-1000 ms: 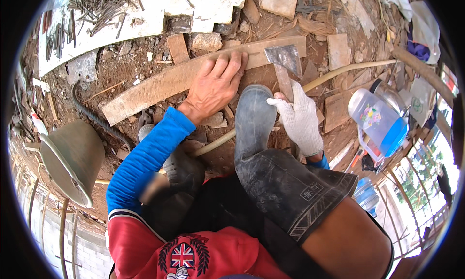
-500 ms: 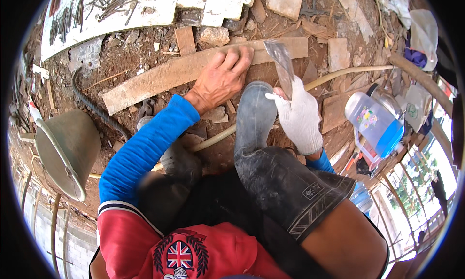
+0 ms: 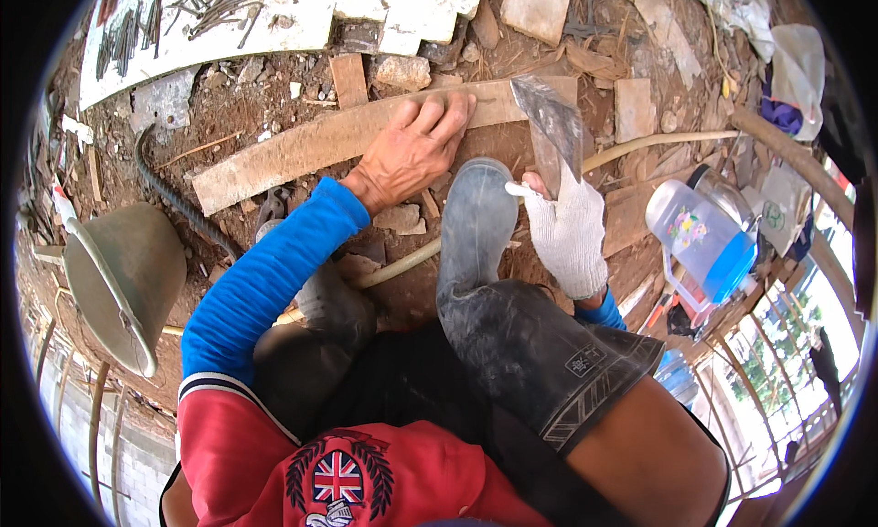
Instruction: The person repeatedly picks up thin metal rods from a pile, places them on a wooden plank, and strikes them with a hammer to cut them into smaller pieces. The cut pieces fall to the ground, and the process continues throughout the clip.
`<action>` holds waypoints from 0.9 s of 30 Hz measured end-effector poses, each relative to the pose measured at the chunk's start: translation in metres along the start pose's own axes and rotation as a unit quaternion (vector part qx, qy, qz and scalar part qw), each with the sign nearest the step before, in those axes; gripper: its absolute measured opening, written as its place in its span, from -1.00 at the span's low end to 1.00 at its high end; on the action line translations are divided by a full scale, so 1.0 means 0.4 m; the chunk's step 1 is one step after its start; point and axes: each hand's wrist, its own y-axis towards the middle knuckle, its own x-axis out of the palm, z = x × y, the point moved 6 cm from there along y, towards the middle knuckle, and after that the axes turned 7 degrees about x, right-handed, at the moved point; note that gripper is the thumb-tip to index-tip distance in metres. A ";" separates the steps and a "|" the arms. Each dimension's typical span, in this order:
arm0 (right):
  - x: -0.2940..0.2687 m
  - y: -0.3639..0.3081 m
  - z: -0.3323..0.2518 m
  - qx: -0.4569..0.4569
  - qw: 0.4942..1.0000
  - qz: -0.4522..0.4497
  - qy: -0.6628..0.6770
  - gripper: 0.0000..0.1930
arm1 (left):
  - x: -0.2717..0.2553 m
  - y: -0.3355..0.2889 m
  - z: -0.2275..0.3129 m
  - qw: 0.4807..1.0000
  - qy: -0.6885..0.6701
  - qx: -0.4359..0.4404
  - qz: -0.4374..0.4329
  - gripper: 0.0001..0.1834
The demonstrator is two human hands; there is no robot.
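A long wooden plank point(image 3: 302, 147) lies slantwise on the dirt in front of my boots. My bare left hand point(image 3: 416, 152) is closed on its far edge, the fingers curled over the wood. In a white knit glove, my right hand point(image 3: 567, 234) grips a machete point(image 3: 551, 129) with a broad, worn grey blade. Its handle is hidden in the glove. The blade points away from me, its tip over the plank's right end, and I cannot tell whether they touch. My right rubber boot point(image 3: 480, 220) is between the two hands.
A bucket point(image 3: 133, 271) stands at the left, near a dark bent bar point(image 3: 165, 184). Nails point(image 3: 210, 5) lie on a white board at the far left. At the right are a plastic jug point(image 3: 700, 239) and a clear bag point(image 3: 796, 69). A pale pole point(image 3: 658, 145) crosses the rubble.
The machete has turned, so more of its blade's flat side shows. My left hand keeps its hold on the plank, and the whole view has shifted slightly.
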 end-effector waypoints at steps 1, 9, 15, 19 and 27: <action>0.005 0.002 0.010 0.007 1.000 -0.004 0.008 -0.60 | -0.001 0.000 0.002 1.000 -0.005 0.004 0.003 -0.25; 0.046 -0.008 0.066 0.042 0.997 -0.019 0.059 -0.61 | 0.002 0.005 0.013 1.000 0.012 -0.007 -0.017 -0.25; 0.042 0.016 0.049 0.026 0.999 -0.014 0.038 -0.61 | -0.012 0.018 0.016 0.999 0.042 -0.006 -0.028 -0.26; 0.036 0.013 0.035 0.029 0.999 -0.014 0.037 -0.61 | -0.005 0.016 0.016 0.998 0.059 -0.007 -0.020 -0.27; 0.067 0.033 0.067 0.016 0.999 -0.010 -0.048 -0.55 | 0.001 0.020 0.020 0.994 0.107 0.001 -0.022 -0.27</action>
